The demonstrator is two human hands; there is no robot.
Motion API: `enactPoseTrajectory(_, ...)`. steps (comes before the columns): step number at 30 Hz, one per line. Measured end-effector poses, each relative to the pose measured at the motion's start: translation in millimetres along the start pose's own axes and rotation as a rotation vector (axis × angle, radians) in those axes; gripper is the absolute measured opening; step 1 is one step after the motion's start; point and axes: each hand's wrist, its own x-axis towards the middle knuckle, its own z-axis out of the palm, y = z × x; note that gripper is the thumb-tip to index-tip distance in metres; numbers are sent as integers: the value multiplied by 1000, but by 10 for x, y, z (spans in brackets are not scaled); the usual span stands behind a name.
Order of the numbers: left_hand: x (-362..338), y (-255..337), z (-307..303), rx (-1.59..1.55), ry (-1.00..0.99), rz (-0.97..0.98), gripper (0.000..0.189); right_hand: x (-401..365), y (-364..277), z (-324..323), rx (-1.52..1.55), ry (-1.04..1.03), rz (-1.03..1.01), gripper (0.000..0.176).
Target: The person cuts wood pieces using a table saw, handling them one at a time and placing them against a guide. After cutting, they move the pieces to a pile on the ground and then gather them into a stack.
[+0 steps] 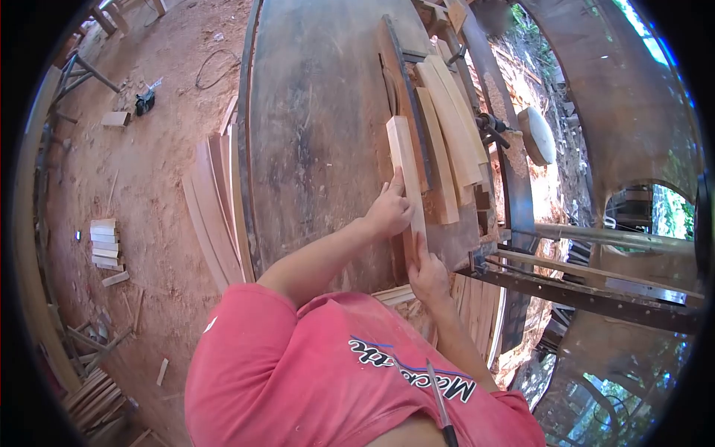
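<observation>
A pale wooden board lies lengthwise on the worn tabletop, along the left side of a dark straight fence. My left hand is closed on the board's left side around its middle, index finger stretched forward along it. My right hand grips the near end, thumb pointing forward on top. Part of each hand's fingers is hidden. Right of the fence, several cut wooden pieces lie side by side.
A stack of curved boards leans against the table's left side. Metal rails and a round pale disc stand at right. Small wooden blocks lie on the dirt floor. A pen hangs at my shirt.
</observation>
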Motion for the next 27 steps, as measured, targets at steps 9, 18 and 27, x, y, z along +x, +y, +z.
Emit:
enactPoseTrajectory(9, 105, 15, -41, 66, 6, -30, 40, 133, -37, -41, -29, -26, 8, 70)
enactPoseTrajectory(18, 210, -21, -89, 82, -3, -58, 41, 245, -79, -57, -16, -23, 28, 70)
enactPoseTrajectory(27, 246, -70, -78, 106, -12, -54, 43, 277, -12, -11, 5, 13, -12, 72)
